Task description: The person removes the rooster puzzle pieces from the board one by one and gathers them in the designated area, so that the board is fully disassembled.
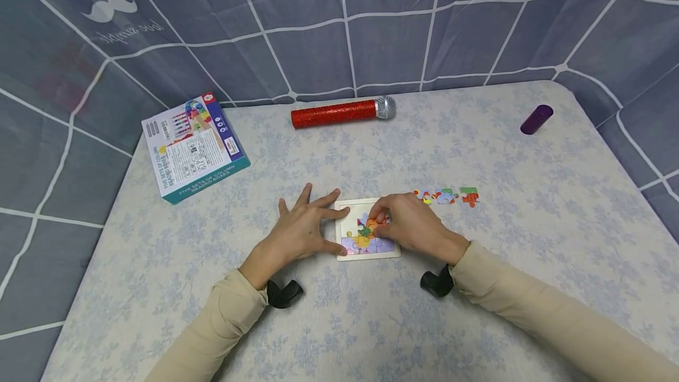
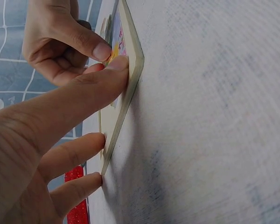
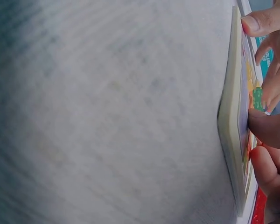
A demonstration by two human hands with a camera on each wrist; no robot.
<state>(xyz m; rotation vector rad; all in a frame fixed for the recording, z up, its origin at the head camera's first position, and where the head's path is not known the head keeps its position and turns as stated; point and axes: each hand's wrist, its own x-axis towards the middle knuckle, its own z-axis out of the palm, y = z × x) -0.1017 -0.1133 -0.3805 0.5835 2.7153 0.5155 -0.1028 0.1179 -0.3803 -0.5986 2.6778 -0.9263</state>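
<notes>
A small jigsaw puzzle tray [image 1: 368, 256] with a pale frame lies on the table, its lower part filled with lilac and orange pieces. My left hand [image 1: 303, 230] is spread along its left edge. The thumb [image 2: 105, 79] presses on the near corner, and other fingertips touch the side. Over the tray's right half, my right hand [image 1: 416, 226] pinches a puzzle piece [image 1: 372, 225] with orange on it between thumb and fingers; the fingers cover most of it. Beside them a green piece [image 3: 257, 97] is tilted up from the tray.
Several loose puzzle pieces [image 1: 445, 196] lie to the right beyond my right hand. A red glitter microphone [image 1: 339, 114] lies at the back. A bead toy box [image 1: 196, 146] stands at the back left, and a purple cylinder [image 1: 537, 119] at the back right.
</notes>
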